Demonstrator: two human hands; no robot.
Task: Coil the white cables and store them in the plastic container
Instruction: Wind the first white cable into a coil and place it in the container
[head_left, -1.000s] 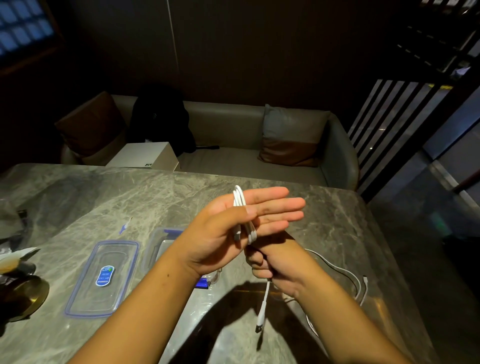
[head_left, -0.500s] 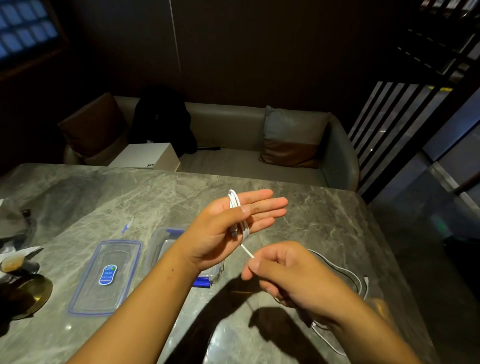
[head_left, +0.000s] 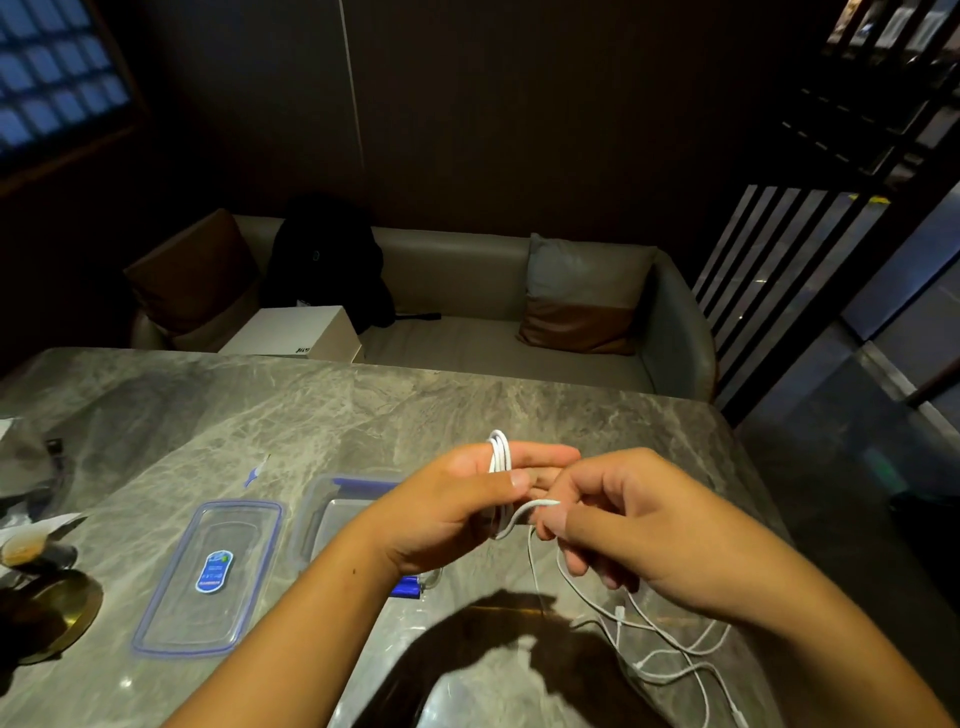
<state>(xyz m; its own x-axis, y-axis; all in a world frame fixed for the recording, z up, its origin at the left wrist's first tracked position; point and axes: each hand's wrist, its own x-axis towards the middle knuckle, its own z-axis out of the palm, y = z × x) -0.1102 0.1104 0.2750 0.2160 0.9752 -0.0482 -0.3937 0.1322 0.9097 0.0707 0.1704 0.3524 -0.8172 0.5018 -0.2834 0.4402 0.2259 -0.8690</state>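
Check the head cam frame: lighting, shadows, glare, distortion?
Head view: room dim, light from above; dark shadow on the table under both hands; glare patch at bottom edge; wide-angle bend at the edges; coiled cable in left hand sharp, loose cables thin but visible.

White cable (head_left: 500, 457): several loops wound round the left hand (head_left: 457, 514), free end pinched by the right hand (head_left: 623, 540). More white cables (head_left: 670, 649) lie loose, tangled, right of the plastic container (head_left: 332, 512). Container clear, blue-trimmed, open; its lid (head_left: 208, 577) flat just left.
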